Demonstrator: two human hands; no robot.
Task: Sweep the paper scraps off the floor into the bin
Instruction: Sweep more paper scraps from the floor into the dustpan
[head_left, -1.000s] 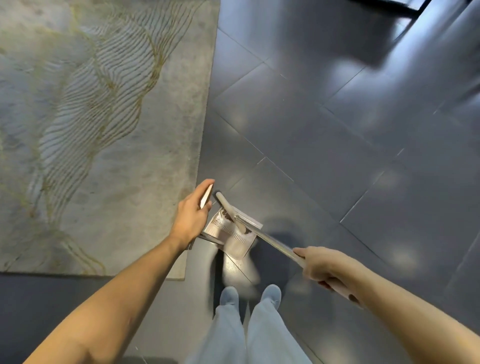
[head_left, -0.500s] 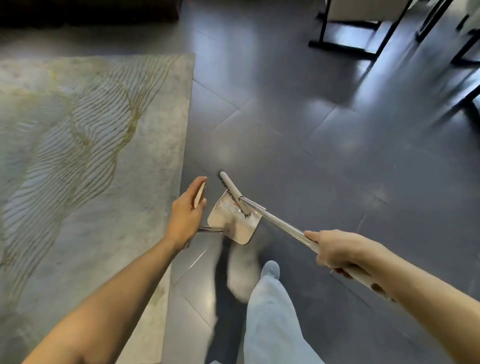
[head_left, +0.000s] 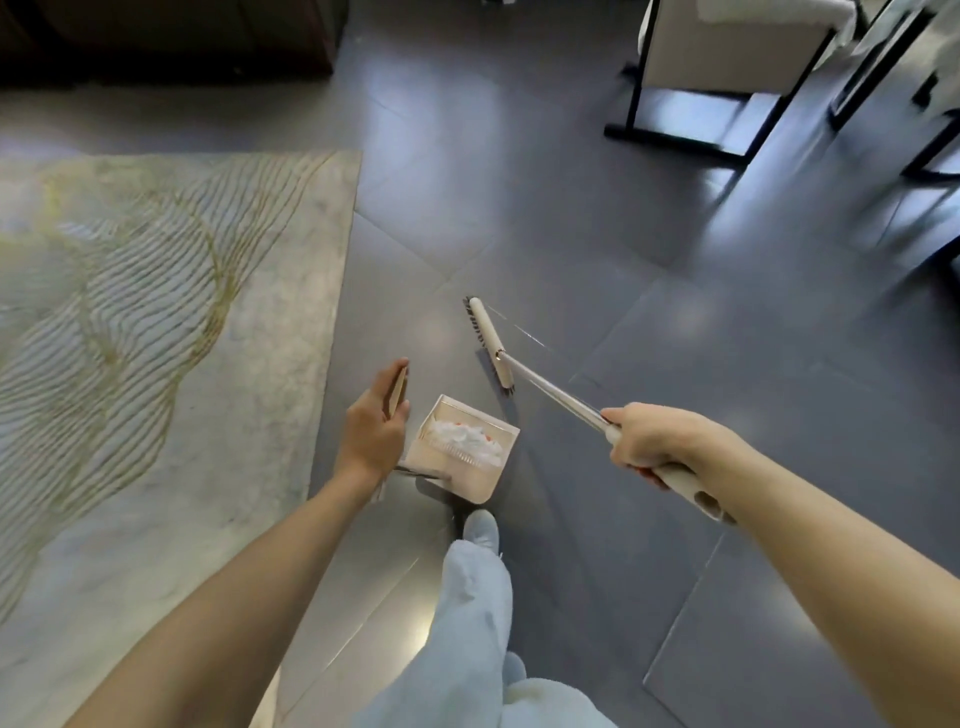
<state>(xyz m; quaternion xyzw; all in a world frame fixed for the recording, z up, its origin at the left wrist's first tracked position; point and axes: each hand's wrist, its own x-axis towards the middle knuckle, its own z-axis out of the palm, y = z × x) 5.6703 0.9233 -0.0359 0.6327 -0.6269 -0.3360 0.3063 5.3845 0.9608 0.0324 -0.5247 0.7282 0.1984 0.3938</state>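
My left hand (head_left: 375, 425) grips the upright handle (head_left: 398, 388) of a white long-handled dustpan (head_left: 480, 473). The pan hangs just above the dark tiled floor, with white and red paper scraps (head_left: 464, 440) piled inside it. My right hand (head_left: 655, 447) is closed on the cream grip of a broom. Its metal shaft (head_left: 553, 388) runs up and left to the cream broom head (head_left: 489, 343), which is lifted beyond the pan and apart from it. No bin is in view.
A grey rug with gold wavy lines (head_left: 156, 322) covers the floor on the left. Black-framed chairs (head_left: 727, 78) stand at the upper right. Dark furniture (head_left: 166, 36) lines the top left. My leg in light trousers (head_left: 472, 613) steps forward below the pan.
The broom head has come away from the dustpan and swung forward. The scraps now show inside the pan. I have walked forward, so the rug slid left and chairs came into view.
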